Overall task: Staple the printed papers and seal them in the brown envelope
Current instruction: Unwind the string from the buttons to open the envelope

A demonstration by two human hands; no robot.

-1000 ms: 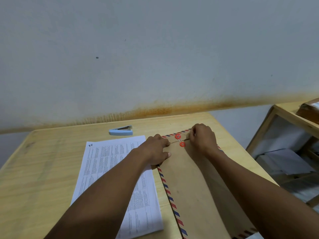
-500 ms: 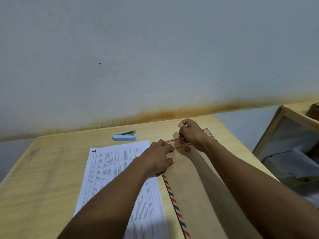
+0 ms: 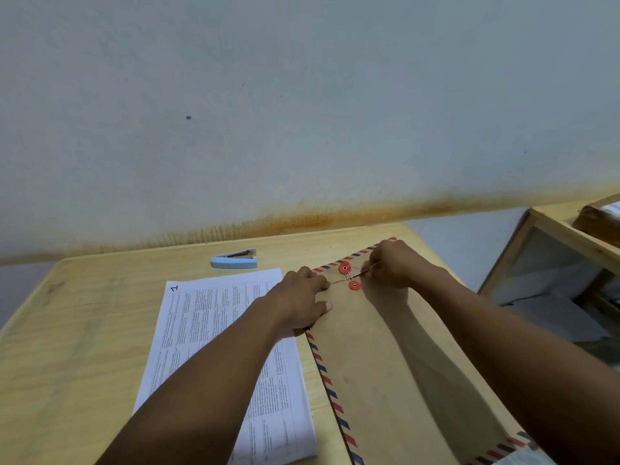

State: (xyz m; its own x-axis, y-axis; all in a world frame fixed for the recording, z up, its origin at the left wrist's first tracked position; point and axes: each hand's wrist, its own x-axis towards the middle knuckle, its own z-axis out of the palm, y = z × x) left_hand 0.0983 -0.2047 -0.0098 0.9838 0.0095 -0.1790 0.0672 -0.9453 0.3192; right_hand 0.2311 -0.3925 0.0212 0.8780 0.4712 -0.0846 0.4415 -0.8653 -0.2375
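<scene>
Flat on pale wooden surface [image 3: 84, 330]: brown envelope [image 3: 385, 364], red-and-blue striped border, long axis running away from the viewer, flap end at the far side. Flap folded down. Contents hidden; cannot tell whether anything is inside.

On the flap end, two red discs: upper disc [image 3: 345, 268] on the flap, lower disc [image 3: 354, 285] just below it on the body. Thin dark string [image 3: 360, 275] leading off from between the discs toward the right.

Left grip [image 3: 298, 300]: fingers spread loosely and pressed down on the envelope's far left corner, thumb laid out flat on the brown paper, nothing enclosed. Heel of the hand over the envelope's left edge.

Right grip [image 3: 392, 266]: fingers curled, fingertips pinching the string just right of the discs. Hand resting over the envelope's far right corner.

Printed papers [image 3: 214, 330]: outside the envelope, lying on the surface just beside its left edge, partly under the left forearm. Dense print, handwritten "1" at the top left corner. Staple not discernible.

Light blue stapler [image 3: 235, 260]: beyond the papers, near the wall [image 3: 302, 112], apart from both hands.

Right of the surface: wooden shelf unit [image 3: 550, 229], brown package [image 3: 600, 223] on top, pale sheets [image 3: 553, 307] in the compartment below, blurred.
</scene>
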